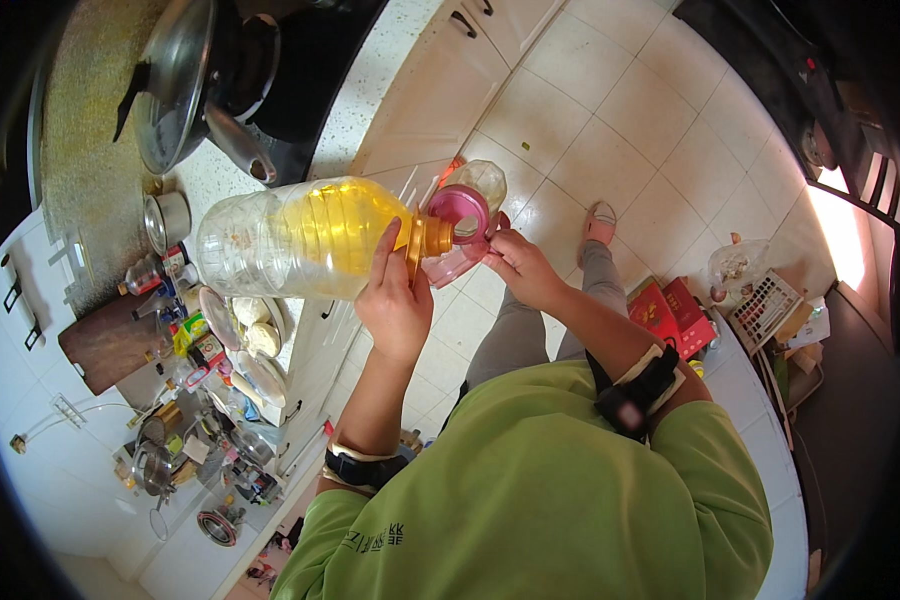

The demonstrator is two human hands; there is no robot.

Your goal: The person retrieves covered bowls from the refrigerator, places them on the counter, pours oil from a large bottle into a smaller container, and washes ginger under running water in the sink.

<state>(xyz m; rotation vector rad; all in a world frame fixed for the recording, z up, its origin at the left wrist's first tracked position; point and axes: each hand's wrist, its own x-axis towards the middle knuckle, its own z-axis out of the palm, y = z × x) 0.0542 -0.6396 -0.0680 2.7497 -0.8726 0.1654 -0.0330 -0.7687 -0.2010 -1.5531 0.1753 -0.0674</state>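
A large clear plastic bottle [285, 240], part-filled with yellow oil, lies tilted almost sideways across the view. My left hand [397, 300] grips it around the shoulder, just behind its orange-gold neck [435, 235]. The bottle's mouth is right at the pink rim [461, 201] of a clear faceted jar [484, 180]. My right hand [526, 266] holds the jar by a pink part at its side, its fingers partly hiding it. A translucent pink piece [454, 266], perhaps a lid, hangs beside the rim. Whether oil is flowing cannot be made out.
A lidded pan [176, 90] stands on the black cooktop [307, 82] at upper left. The counter carries a steel pot [166, 220], a cutting board [109, 337] and plates with pale dough [259, 326]. Red boxes [671, 315] and a white basket [766, 311] are at right.
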